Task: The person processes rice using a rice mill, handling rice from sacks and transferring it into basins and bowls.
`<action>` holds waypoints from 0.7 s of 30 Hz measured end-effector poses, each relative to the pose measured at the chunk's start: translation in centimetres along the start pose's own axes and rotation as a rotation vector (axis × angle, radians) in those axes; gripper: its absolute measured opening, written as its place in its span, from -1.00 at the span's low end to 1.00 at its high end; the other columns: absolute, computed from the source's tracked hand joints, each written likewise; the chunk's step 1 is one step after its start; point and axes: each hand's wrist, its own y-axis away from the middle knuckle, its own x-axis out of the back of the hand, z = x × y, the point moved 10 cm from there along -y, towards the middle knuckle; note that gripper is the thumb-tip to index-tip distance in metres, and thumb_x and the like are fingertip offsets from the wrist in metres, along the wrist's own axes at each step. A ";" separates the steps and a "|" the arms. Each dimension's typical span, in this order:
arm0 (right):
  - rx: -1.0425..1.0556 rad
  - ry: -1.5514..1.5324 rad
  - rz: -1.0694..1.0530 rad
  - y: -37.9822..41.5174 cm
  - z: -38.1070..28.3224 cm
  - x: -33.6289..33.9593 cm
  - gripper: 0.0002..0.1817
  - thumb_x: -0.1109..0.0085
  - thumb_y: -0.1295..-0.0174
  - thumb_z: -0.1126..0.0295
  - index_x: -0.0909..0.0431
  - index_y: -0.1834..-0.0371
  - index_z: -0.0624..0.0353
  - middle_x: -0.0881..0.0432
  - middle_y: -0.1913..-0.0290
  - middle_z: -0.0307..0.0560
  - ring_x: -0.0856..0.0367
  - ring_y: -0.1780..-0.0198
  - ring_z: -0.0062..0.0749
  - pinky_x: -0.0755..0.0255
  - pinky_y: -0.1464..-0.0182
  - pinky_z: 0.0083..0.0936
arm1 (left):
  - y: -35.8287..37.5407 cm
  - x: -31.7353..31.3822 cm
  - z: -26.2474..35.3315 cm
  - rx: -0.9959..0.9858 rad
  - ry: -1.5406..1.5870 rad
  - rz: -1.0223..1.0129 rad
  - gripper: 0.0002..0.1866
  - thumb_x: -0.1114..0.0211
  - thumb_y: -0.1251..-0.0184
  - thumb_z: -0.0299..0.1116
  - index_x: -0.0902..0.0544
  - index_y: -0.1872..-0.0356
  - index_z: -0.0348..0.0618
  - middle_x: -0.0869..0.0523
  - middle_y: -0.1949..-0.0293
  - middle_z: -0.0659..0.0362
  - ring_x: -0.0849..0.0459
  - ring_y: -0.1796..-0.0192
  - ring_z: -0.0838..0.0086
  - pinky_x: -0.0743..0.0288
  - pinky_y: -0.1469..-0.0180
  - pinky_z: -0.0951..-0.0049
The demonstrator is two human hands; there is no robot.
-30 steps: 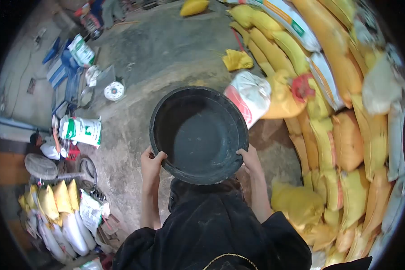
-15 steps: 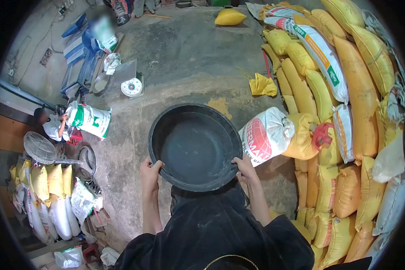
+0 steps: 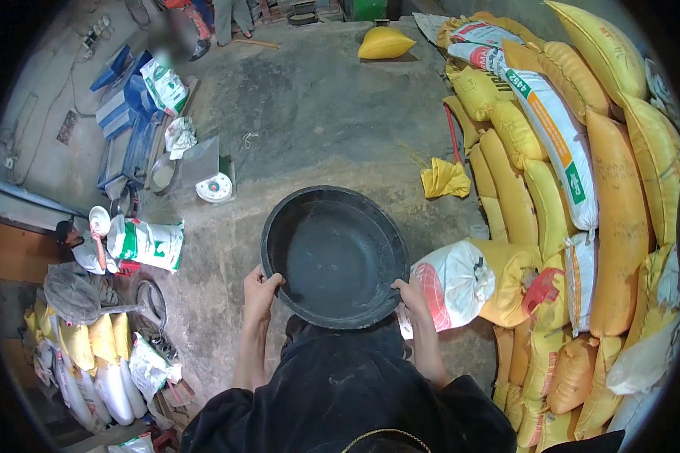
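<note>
A wide black round tub [image 3: 335, 257] is held out in front of my body, with nothing seen inside. My left hand [image 3: 262, 293] grips its rim at the lower left, thumb over the edge. On the lower right of the rim, my right hand [image 3: 413, 296] holds on the same way. Just right of the tub stands a white sack [image 3: 457, 281] with red print, its top gathered. Behind that sack leans a yellow sack [image 3: 510, 279] with a red scoop [image 3: 544, 290] on it.
Stacked yellow sacks [image 3: 510, 185] line the right side. At the left, a person [image 3: 87, 249] holds a white bowl [image 3: 99, 220] beside a white-green sack [image 3: 155, 243]. A dial scale [image 3: 215, 188] and a fan [image 3: 72, 293] stand left. A yellow sack [image 3: 386, 44] lies ahead.
The view has shifted, so the sacks at right and the person at left appear lower. The person at left now raises a white bowl. Both my hands keep their hold on the tub.
</note>
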 end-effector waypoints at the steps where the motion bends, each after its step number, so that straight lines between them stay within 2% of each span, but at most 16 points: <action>1: -0.005 0.061 0.022 -1.0 -1.7 0.3 -0.57 -0.01 0.00 0.59 -0.43 -0.02 0.42 -0.60 0.09 -0.01 -0.54 0.11 -0.36 -0.42 0.07 -0.44 | -1.2 -0.9 1.2 -0.005 -0.002 -0.001 -0.86 -0.18 0.02 -0.57 -0.60 0.37 -0.22 -0.61 0.50 0.29 -0.48 0.46 0.63 -0.28 0.35 0.61; 8: -0.051 -0.062 0.086 -8.6 -8.9 1.2 -0.58 -0.04 0.04 0.56 -0.48 0.02 0.37 -0.59 0.16 -0.14 -0.52 0.18 -0.46 -0.40 0.13 -0.53 | -7.8 -6.2 8.7 -0.073 -0.045 -0.006 -0.87 -0.19 0.00 -0.56 -0.61 0.37 -0.23 -0.60 0.52 0.30 -0.45 0.50 0.66 -0.25 0.41 0.63; 10: 0.124 -0.123 0.058 -10.5 -11.9 1.0 -0.58 -0.03 0.03 0.51 -0.47 0.01 0.32 -0.58 0.21 -0.08 -0.54 0.25 -0.40 -0.45 0.23 -0.51 | -9.9 -7.7 10.3 -0.091 -0.049 -0.025 -0.87 -0.20 0.00 -0.58 -0.61 0.37 -0.25 -0.59 0.53 0.30 -0.45 0.52 0.67 -0.25 0.45 0.62; 11: 0.125 -0.141 0.097 -11.3 -12.7 1.6 -0.58 -0.03 0.03 0.51 -0.47 0.01 0.32 -0.58 0.21 -0.08 -0.54 0.25 -0.40 -0.45 0.23 -0.51 | -10.8 -8.1 10.8 -0.077 -0.022 -0.006 -0.88 -0.20 -0.03 -0.55 -0.61 0.37 -0.24 -0.61 0.50 0.29 -0.48 0.48 0.64 -0.28 0.39 0.61; 13: 0.108 0.002 0.118 -12.8 -14.1 2.0 -0.57 -0.03 0.04 0.48 -0.46 0.01 0.29 -0.58 0.28 -0.09 -0.54 0.34 -0.42 -0.45 0.39 -0.51 | -13.6 -9.0 11.1 -0.061 0.017 0.020 -0.89 -0.22 -0.07 -0.52 -0.62 0.34 -0.22 -0.64 0.43 0.26 -0.53 0.42 0.60 -0.34 0.32 0.60; 14: 0.095 -0.013 0.150 -13.3 -14.7 2.5 -0.57 -0.03 0.04 0.48 -0.46 0.01 0.29 -0.58 0.28 -0.09 -0.54 0.34 -0.42 -0.45 0.39 -0.51 | -15.1 -10.1 11.0 -0.050 -0.001 -0.011 -0.89 -0.22 -0.07 -0.52 -0.62 0.34 -0.22 -0.64 0.43 0.26 -0.53 0.42 0.60 -0.34 0.32 0.60; 16: 0.104 -0.019 0.205 -14.0 -16.5 3.6 -0.58 -0.01 0.05 0.49 -0.46 0.03 0.31 -0.57 0.34 -0.11 -0.53 0.42 -0.45 -0.41 0.52 -0.52 | -17.7 -12.3 12.1 -0.054 0.053 0.031 -0.81 -0.21 -0.03 -0.57 -0.64 0.28 -0.20 -0.59 0.51 0.33 -0.46 0.53 0.69 -0.24 0.47 0.64; 17: 0.134 -0.041 0.241 -15.0 -16.6 4.3 -0.57 -0.01 0.05 0.49 -0.45 0.02 0.31 -0.57 0.35 -0.10 -0.52 0.42 -0.47 -0.40 0.53 -0.54 | -18.6 -14.0 13.2 -0.067 0.068 0.030 -0.88 -0.21 -0.04 -0.56 -0.62 0.36 -0.16 -0.56 0.55 0.36 -0.42 0.56 0.70 -0.19 0.51 0.64; 21: 0.183 -0.125 0.311 -18.2 -17.8 8.0 -0.55 -0.01 0.06 0.49 -0.45 0.00 0.30 -0.58 0.33 -0.10 -0.53 0.41 -0.47 -0.39 0.55 -0.55 | -25.0 -20.6 14.2 -0.050 -0.064 -0.173 -0.85 -0.19 -0.06 -0.56 -0.63 0.32 -0.19 -0.65 0.44 0.28 -0.50 0.50 0.64 -0.29 0.45 0.60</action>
